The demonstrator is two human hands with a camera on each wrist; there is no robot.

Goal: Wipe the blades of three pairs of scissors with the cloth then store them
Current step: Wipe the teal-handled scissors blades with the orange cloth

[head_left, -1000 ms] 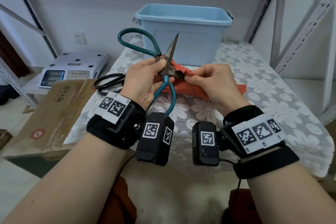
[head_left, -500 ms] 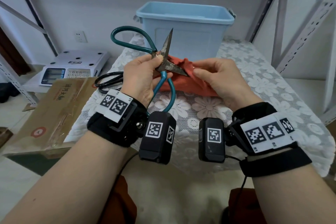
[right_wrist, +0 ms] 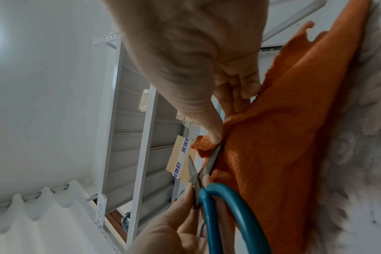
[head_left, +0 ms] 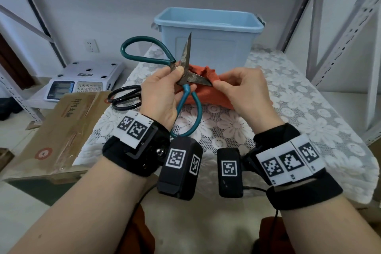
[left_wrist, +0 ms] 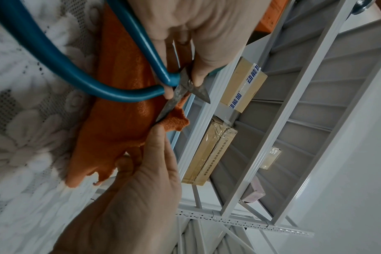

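Teal-handled scissors [head_left: 186, 72] being held open above table [head_left: 309, 97], pinched at pivot by left hand [head_left: 162, 95]. Lower blade pointing rightward, tip being met by orange cloth [head_left: 208, 90] pinched in right hand [head_left: 245, 90]. Upper blade pointing up. Black scissors [head_left: 123, 97] lying left.

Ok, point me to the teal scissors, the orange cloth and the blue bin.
teal scissors [head_left: 186, 94]: head view, lower handle just below the pivot.
orange cloth [left_wrist: 120, 120]: left wrist view, middle fold.
blue bin [head_left: 208, 47]: head view, front wall.
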